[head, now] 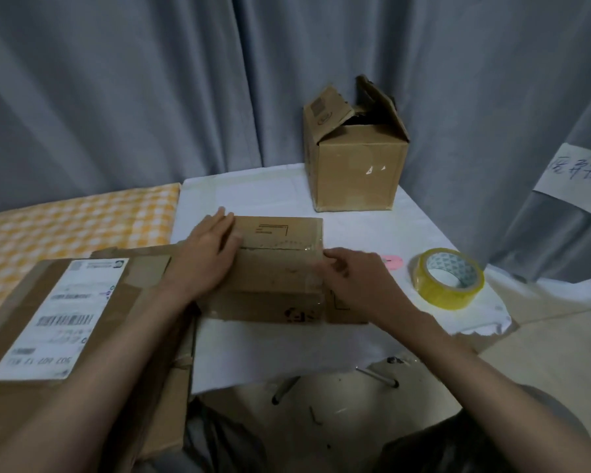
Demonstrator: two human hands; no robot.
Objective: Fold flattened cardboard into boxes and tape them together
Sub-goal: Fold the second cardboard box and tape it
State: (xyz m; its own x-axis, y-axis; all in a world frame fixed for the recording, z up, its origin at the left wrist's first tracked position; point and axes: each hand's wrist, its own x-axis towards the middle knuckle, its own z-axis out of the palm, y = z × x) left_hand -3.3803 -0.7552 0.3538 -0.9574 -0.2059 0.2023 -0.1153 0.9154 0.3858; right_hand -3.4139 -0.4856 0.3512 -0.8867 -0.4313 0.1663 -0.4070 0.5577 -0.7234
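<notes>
- The fingers (224,220) of the left hand (205,257) lie straight and flat, pressing down on the left end of the small brown cardboard box (277,268), which sits folded shut in the middle of the desk (355,230).
- The right hand (355,278) has its fingers curled at the box's right edge; they seem to pinch or smooth the clear tape there, though exactly what they grip I cannot tell for certain.
- A strip of glossy clear tape runs along the seam of the top flaps, and more shows wrapped over the right end and front face.
- The yellow roll of packing tape (449,278) lies flat on the desk to the right, near the right hand but apart from it.
- A taller brown cardboard box with loose open flaps (354,165) stands at the back of the desk, well apart from the work.
- Flattened brown cardboard with a white shipping label (58,315) lies to the left, beside the left forearm.
- Risk: if the left hand eases its pressure, the flaps may spring up and wrinkle or peel the tape.
- Risk: pressing too hard on the thin top could cave the flaps inward, leaving the seam gapped.
- Risk: a tape end left unsmoothed at the right edge may lift later.
</notes>
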